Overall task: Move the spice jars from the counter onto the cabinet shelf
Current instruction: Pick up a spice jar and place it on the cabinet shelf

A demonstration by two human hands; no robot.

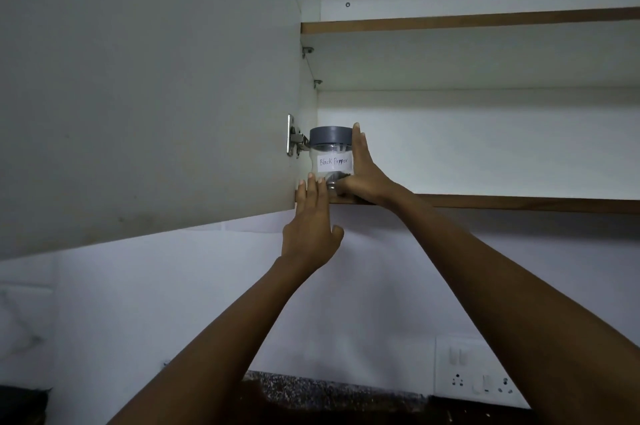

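A clear spice jar (331, 161) with a grey lid and a "Black Pepper" label stands upright in the far left corner of the lower cabinet shelf (519, 204). My right hand (365, 178) lies flat against the jar's right side, fingers straight up to the lid and thumb stretched along the jar's base. From below, my left hand (311, 230) reaches up with straight fingers, and their tips touch the shelf's front edge and the jar's lower left.
The open cabinet door (138, 95) hangs at the left, its hinge (295, 140) right beside the jar. An upper shelf (485, 21) runs above. Below are a white wall, a socket panel (481, 379) and a strip of dark speckled counter (329, 390).
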